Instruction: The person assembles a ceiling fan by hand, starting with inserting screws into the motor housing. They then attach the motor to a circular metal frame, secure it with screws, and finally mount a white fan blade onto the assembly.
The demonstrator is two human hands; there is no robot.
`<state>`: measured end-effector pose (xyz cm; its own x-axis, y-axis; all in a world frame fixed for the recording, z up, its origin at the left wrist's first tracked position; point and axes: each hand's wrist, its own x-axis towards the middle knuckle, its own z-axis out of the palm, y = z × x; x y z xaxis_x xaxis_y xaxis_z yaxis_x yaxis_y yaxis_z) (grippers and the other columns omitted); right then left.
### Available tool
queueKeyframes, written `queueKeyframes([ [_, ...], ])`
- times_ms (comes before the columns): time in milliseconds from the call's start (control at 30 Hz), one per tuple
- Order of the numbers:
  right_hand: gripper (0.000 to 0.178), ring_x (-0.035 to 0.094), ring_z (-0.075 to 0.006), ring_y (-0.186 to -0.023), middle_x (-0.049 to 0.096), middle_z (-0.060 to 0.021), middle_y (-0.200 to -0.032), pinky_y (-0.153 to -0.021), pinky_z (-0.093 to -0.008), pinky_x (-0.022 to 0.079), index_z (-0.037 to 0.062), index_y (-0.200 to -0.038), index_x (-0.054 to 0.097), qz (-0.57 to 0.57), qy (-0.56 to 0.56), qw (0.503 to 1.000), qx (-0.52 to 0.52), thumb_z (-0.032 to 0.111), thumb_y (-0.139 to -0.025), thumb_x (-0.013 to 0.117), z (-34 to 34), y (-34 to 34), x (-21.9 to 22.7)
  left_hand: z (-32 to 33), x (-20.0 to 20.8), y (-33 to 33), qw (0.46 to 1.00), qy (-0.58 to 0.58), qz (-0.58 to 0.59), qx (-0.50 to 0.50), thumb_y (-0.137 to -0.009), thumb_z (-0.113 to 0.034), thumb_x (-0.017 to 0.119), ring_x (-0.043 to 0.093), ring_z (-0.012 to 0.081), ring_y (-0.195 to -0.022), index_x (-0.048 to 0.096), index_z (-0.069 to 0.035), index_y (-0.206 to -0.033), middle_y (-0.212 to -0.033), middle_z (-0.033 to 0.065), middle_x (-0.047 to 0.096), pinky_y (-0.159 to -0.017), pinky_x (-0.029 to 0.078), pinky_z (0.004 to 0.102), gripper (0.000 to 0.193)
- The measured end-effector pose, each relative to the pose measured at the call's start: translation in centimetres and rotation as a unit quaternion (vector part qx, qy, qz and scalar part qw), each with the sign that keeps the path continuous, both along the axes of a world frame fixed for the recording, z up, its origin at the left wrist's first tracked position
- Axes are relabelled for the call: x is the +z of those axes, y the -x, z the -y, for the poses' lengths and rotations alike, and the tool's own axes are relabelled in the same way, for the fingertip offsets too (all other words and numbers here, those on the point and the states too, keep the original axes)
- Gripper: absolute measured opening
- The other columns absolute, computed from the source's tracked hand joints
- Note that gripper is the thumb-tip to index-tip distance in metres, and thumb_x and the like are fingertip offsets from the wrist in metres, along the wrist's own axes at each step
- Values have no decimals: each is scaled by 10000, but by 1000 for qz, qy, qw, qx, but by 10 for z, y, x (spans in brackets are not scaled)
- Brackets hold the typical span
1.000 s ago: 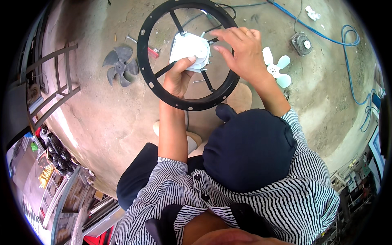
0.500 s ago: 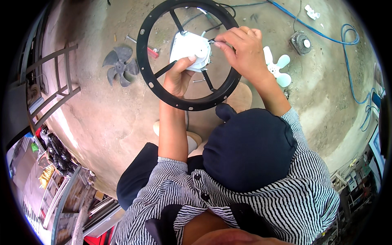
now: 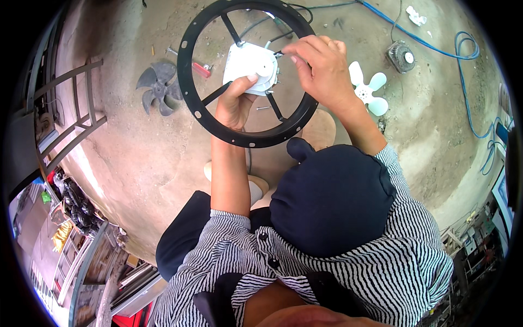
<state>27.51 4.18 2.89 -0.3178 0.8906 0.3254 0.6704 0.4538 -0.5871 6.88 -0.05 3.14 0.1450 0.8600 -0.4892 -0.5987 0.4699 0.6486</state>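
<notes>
A white fan motor (image 3: 242, 62) sits at the centre of a black fan mounting ring (image 3: 184, 82), joined to it by black spokes. My left hand (image 3: 234, 106) grips the motor from the near side, thumb on top and the other fingers mostly hidden beneath. My right hand (image 3: 325, 71) reaches over the ring's right side. Its thumb and forefinger are bent close together by the motor's right edge, where a spoke end meets it. Whatever is between those fingertips is too small to make out.
On the concrete floor lie a grey fan blade (image 3: 159, 88), a white fan blade (image 3: 371, 90), a second motor (image 3: 400, 57), a red-handled tool (image 3: 201, 71) and a loose screw (image 3: 263, 108). Blue cable (image 3: 425, 38) runs along the right. A metal frame (image 3: 76, 103) stands at left.
The ring and motor have shifted slightly left in my left hand. My right fingertips have moved a little up and away from the spoke end.
</notes>
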Motion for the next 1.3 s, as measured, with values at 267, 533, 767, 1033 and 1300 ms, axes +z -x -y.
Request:
queueKeyframes([
  [267,305,618,-243,-971,659,0,-998,-873,-410,389,153,-1003,692,0,58,998,-24,-42,-786,603,3,1,3,-1,0,-3,1000,-2,1,2,-822,-158,714,667,267,-1084,475,53,-1354,-1188,168,640,-974,565,423,620],
  [533,321,635,-244,-1014,683,-20,-1074,-869,-392,401,122,-1029,680,1,44,999,8,-73,-811,549,4,-2,1,0,-1,-2,1000,1,-1,6,-821,-161,722,668,266,-1086,478,55,-1353,-1187,169,643,-975,565,419,623],
  [767,246,636,-226,-937,687,20,-1019,-831,-396,398,140,-949,692,-40,40,998,-15,-31,-804,590,3,3,1,0,-4,-1,1000,-2,6,4,-817,-163,721,668,270,-1085,470,49,-1359,-1192,170,638,-973,566,423,634],
  [1033,264,639,-233,-971,691,4,-1031,-809,-395,395,139,-987,703,-26,54,998,5,-22,-815,584,3,-2,-4,-1,-4,-1,1000,-3,5,0,-818,-170,720,669,272,-1081,470,45,-1357,-1190,169,638,-965,569,430,632],
  [1300,308,640,-234,-965,699,-20,-1082,-842,-379,405,135,-1108,684,-15,63,998,6,-16,-870,559,5,-2,-4,-1,-5,2,1000,4,2,-1,-818,-168,718,670,268,-1078,483,42,-1349,-1184,160,643,-963,566,427,618],
])
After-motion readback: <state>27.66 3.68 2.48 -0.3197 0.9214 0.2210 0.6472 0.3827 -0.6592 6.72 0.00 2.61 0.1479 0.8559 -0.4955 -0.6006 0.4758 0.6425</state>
